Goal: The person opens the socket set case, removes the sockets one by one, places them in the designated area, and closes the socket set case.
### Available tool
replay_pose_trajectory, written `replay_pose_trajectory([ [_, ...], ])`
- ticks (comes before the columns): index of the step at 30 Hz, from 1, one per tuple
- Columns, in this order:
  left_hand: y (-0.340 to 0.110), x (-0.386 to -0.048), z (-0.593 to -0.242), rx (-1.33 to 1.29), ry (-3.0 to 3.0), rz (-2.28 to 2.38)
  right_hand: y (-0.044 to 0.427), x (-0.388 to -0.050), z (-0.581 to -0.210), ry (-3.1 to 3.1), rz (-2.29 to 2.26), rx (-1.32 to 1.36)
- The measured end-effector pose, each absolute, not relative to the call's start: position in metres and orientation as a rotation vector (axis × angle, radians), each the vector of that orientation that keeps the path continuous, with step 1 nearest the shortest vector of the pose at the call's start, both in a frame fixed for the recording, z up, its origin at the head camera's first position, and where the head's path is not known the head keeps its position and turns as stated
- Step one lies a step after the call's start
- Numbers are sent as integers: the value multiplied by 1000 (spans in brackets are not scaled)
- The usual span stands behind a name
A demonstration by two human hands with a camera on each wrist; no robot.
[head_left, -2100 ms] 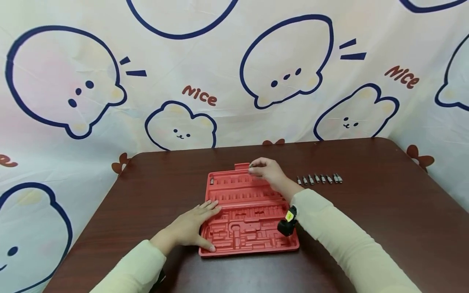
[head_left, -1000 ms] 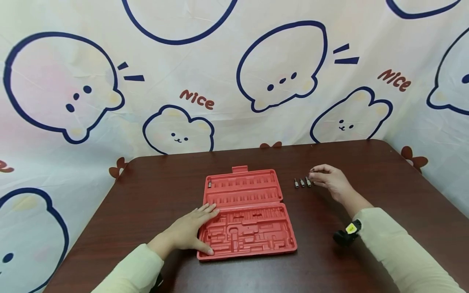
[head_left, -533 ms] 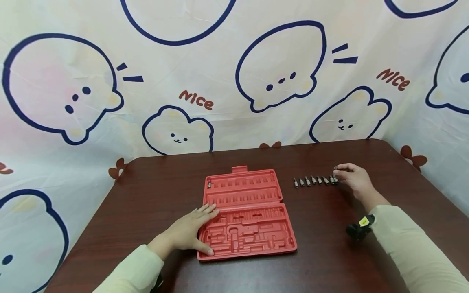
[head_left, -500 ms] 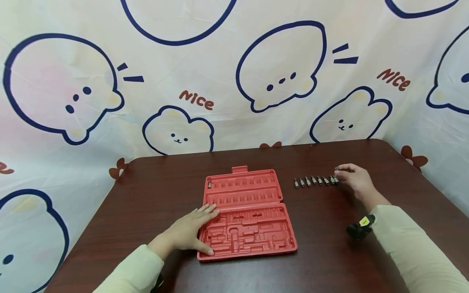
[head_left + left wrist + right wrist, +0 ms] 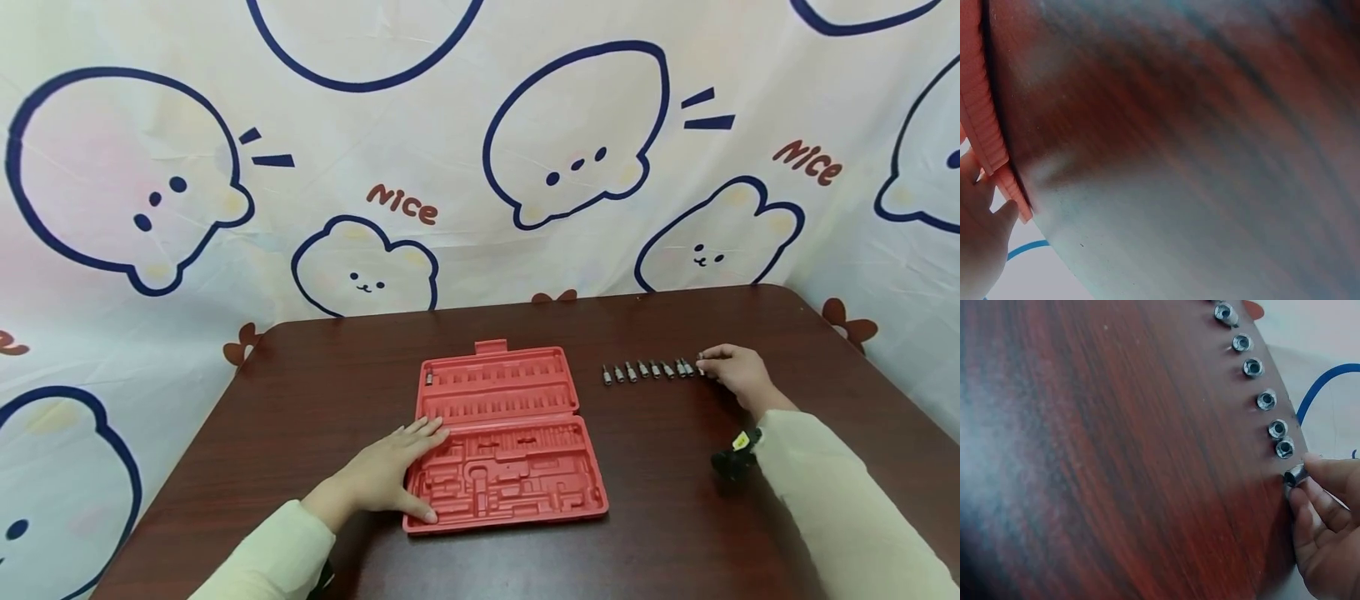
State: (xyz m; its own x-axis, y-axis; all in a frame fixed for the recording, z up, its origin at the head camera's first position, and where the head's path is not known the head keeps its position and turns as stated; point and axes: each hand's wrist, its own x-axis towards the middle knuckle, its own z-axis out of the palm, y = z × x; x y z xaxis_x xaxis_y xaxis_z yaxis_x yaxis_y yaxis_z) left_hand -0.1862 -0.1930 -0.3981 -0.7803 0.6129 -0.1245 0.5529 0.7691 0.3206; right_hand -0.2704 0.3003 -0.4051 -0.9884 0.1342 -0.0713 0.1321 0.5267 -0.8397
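Observation:
An open red plastic tool case (image 5: 495,421) with moulded slots lies on the table. My left hand (image 5: 381,469) rests on its left edge with fingers spread. In the left wrist view that hand (image 5: 984,231) shows only partly, beside the case's wall (image 5: 977,100). To the right of the case, my right hand (image 5: 744,377) pinches a small metal bit socket (image 5: 1296,475) between thumb and fingers, at the right end of a row of similar bit sockets (image 5: 642,370). In the right wrist view, several of the row's hollow ends (image 5: 1266,400) face the camera.
One metal piece (image 5: 429,377) sits in the top left slot of the case. The dark wooden table (image 5: 337,367) backs onto a cartoon-printed cloth (image 5: 465,150). A small black wrist camera (image 5: 735,458) is on the right wrist.
My right hand has moved from the case's top edge to the right end of the row, then lowered slightly with the bit socket to the table. My left hand stays on the case.

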Motion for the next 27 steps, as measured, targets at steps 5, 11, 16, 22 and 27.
replay_pose_trajectory([
  [5,-193,-186,-398,918,2739,394,299,-273,-408,-2752,1459,-280],
  [11,-194,-186,-399,917,2738,407,297,-275,-406,-2775,1392,-334],
  [16,-193,-187,-400,935,2743,393,297,-273,-405,-2795,1318,-378],
  [22,-192,-188,-399,938,2742,395,298,-274,-407,-2783,1338,-388],
  [27,-193,-187,-399,929,2737,403,297,-275,-408,-2765,1369,-376],
])
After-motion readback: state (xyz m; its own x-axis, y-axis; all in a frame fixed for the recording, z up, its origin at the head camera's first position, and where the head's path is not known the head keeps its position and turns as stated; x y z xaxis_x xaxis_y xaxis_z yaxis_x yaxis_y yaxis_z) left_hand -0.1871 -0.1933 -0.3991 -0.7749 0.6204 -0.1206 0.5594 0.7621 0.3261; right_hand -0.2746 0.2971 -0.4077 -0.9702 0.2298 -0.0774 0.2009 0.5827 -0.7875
